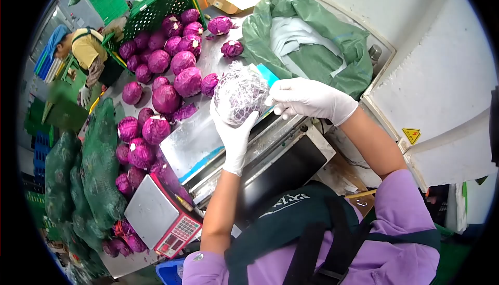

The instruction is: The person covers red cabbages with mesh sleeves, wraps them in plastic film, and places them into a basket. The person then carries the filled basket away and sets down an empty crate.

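Note:
A purple cabbage (240,93) in a white net-like wrap is held up over the metal work surface. My left hand (232,142), in a white glove, grips it from below and the left, with the thumb on its near side. My right hand (312,99), also gloved, is beside the cabbage's right edge with its fingers curled and pinched together. What those fingers hold, if anything, I cannot make out. Below the cabbage lies a metal plate (189,147) with blue edging. Loose purple cabbages (166,99) are heaped just to the left.
A red-and-white scale (153,209) stands at the lower left, near full green mesh sacks (99,160). A green crate (156,12) lies tipped behind the cabbages. A green woven bag (306,41) with white material is at the back right. A co-worker (86,51) bends at far left.

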